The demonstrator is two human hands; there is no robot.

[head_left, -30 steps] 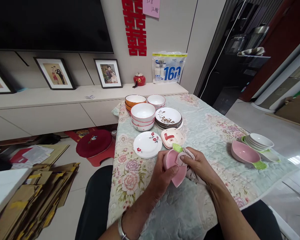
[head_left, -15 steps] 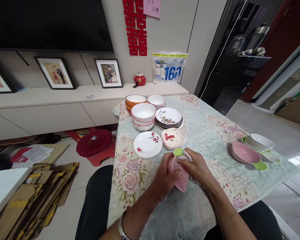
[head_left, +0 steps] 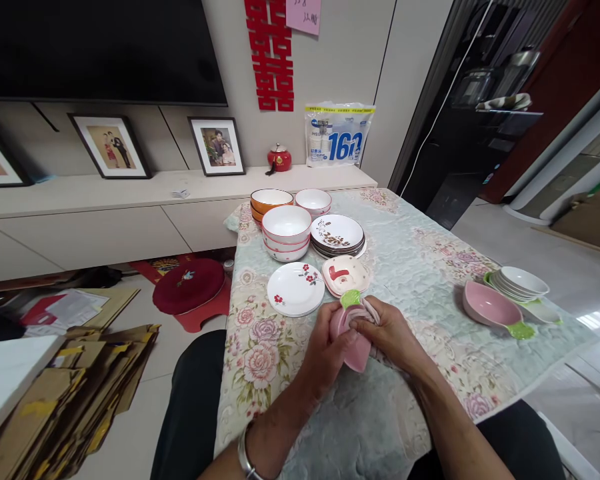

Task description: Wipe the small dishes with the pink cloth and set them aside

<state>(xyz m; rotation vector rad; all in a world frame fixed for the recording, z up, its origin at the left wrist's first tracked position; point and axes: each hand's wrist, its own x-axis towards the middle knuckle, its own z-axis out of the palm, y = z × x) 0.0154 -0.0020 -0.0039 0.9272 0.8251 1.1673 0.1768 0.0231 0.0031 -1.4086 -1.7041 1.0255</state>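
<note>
My left hand [head_left: 329, 340] grips the left side of a pink bowl [head_left: 359, 353] with a green leaf-shaped handle, which is tilted over the near part of the table. A striped cloth [head_left: 373, 312] is bunched in my right hand [head_left: 387, 331], its thumb pressing into the bowl. Just beyond them sit square cream dishes [head_left: 356, 277] with a red pattern, beside white plates with red flowers [head_left: 296, 289]. To the right, another pink bowl [head_left: 490, 305] with a green handle stands by a stack of white bowls [head_left: 525, 282].
Farther back on the flowered tablecloth [head_left: 405, 247] are stacked white bowls [head_left: 287, 225], orange bowls [head_left: 272, 198] and brown-patterned plates [head_left: 337, 232]. A red stool [head_left: 191, 287] and flattened cardboard [head_left: 65, 393] lie left of the table.
Both hands have shifted slightly left and up with the pink bowl. The bowl's green handle now sits closer to the square dishes.
</note>
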